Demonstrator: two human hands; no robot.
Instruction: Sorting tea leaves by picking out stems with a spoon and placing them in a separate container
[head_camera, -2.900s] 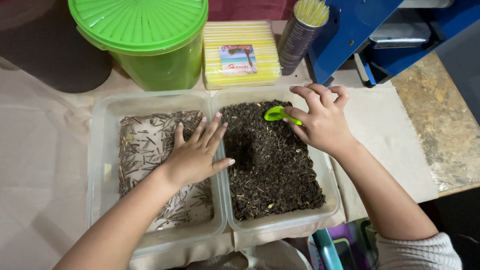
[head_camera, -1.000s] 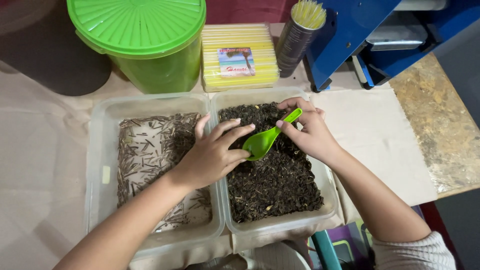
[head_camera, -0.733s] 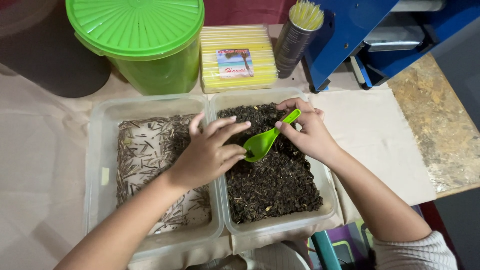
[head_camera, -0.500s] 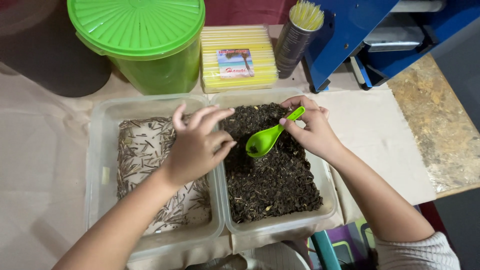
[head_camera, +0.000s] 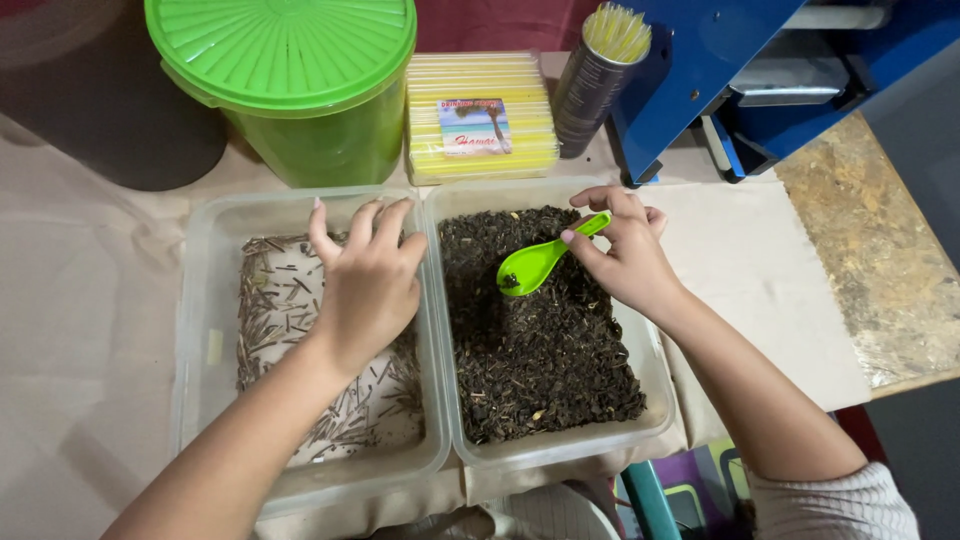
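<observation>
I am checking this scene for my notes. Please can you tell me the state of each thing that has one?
green bucket: lid on, closed.
left tub: open, thin layer of pale stalks.
right tub: open, filled with dark dry bits.
green spoon: held over the right tub, a few dark bits in its bowl.
left hand: fingers spread, over the left tub.
right hand: gripping the spoon handle.
straw pack: lying flat, wrapped.

A: What covers the desk (head_camera: 880, 260)?
B: A beige cloth (head_camera: 90, 330). On it: two clear tubs (head_camera: 200, 330) (head_camera: 640, 345) side by side, a green lidded bucket (head_camera: 290, 80), a yellow straw pack (head_camera: 480, 115), a dark cup (head_camera: 590, 85), a blue machine (head_camera: 700, 70).
</observation>
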